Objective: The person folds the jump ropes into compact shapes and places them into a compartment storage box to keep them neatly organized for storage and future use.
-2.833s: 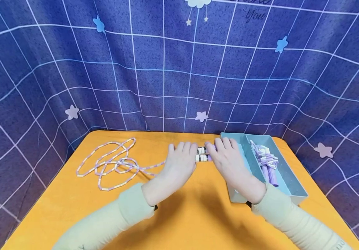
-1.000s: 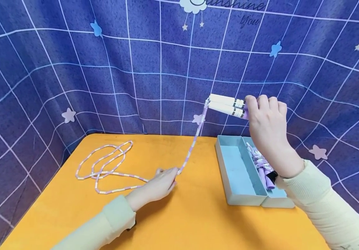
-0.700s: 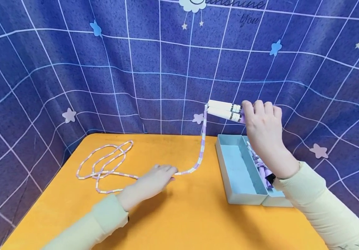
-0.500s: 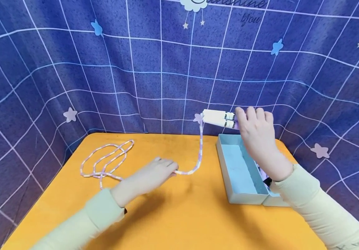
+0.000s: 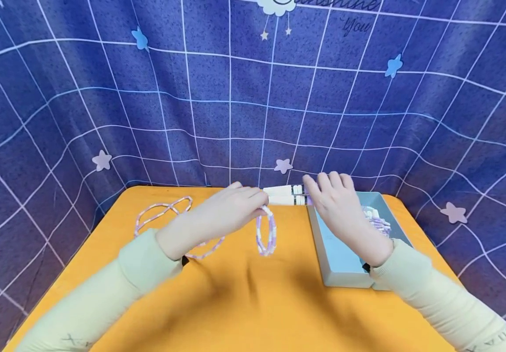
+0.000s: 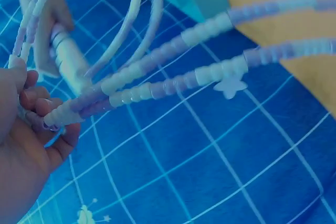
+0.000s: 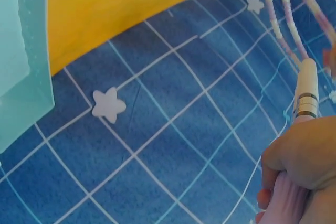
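My right hand (image 5: pixel 336 203) grips the two white-and-purple handles of a beaded jump rope (image 5: pixel 284 195), held side by side above the table. Just left of the handle tips, my left hand (image 5: pixel 231 208) pinches the purple-and-white beaded cord. A folded loop of cord (image 5: pixel 272 234) hangs below those fingers. More cord (image 5: pixel 147 215) lies in loose coils on the table, partly hidden behind the left forearm. Up close in the left wrist view, doubled strands (image 6: pixel 173 85) run out from the curled fingers. In the right wrist view, fingers wrap around the purple part of a handle (image 7: pixel 307 85).
Two pale blue boxes (image 5: pixel 347 279) stand side by side at the right, partly under the right arm. In the farther one lies another bundled jump rope (image 5: pixel 378 222). An orange cloth (image 5: pixel 270 303) covers the table, and a blue curtain (image 5: pixel 253 117) hangs behind.
My right hand has lowered and moved left with the handles. The left hand has lifted the cord from the table up to the handle tips, so a loop hangs and fewer coils lie left.
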{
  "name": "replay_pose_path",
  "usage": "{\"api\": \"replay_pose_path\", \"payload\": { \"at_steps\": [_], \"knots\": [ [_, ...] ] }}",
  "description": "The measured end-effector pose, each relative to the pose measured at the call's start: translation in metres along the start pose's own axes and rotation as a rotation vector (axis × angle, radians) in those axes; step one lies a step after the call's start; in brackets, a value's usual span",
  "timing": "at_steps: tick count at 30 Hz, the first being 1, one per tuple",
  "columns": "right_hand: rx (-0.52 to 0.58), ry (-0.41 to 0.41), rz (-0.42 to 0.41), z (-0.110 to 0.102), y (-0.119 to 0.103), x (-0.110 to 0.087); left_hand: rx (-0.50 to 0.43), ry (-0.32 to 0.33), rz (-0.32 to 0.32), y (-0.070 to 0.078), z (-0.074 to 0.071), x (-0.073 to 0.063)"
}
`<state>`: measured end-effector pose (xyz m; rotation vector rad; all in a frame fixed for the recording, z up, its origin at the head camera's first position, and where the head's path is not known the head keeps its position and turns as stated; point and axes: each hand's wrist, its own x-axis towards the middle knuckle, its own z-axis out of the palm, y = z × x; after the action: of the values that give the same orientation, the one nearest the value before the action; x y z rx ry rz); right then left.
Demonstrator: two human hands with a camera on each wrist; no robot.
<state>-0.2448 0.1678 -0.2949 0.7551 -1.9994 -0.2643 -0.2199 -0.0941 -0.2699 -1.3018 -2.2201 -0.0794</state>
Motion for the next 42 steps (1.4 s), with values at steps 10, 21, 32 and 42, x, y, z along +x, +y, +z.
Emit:
{"api": "replay_pose_path", "payload": {
  "at_steps": [10,21,32,42],
  "knots": [
    [0.056,0.066,-0.105,-0.002,-0.017,-0.005,-0.073,-0.015,-0.129,-0.017,-0.004,0.027],
    [0.144,0.040,-0.184,-0.006,-0.028,-0.006,-0.195,-0.013,-0.213,-0.030,0.005,0.041],
    [0.224,0.089,-0.220,-0.012,-0.031,-0.004,-0.173,-0.065,-0.344,-0.044,0.009,0.041],
    [0.202,0.014,-0.166,-0.016,-0.020,-0.006,-0.150,-0.066,-0.357,-0.066,0.024,0.020]
  ]
}}
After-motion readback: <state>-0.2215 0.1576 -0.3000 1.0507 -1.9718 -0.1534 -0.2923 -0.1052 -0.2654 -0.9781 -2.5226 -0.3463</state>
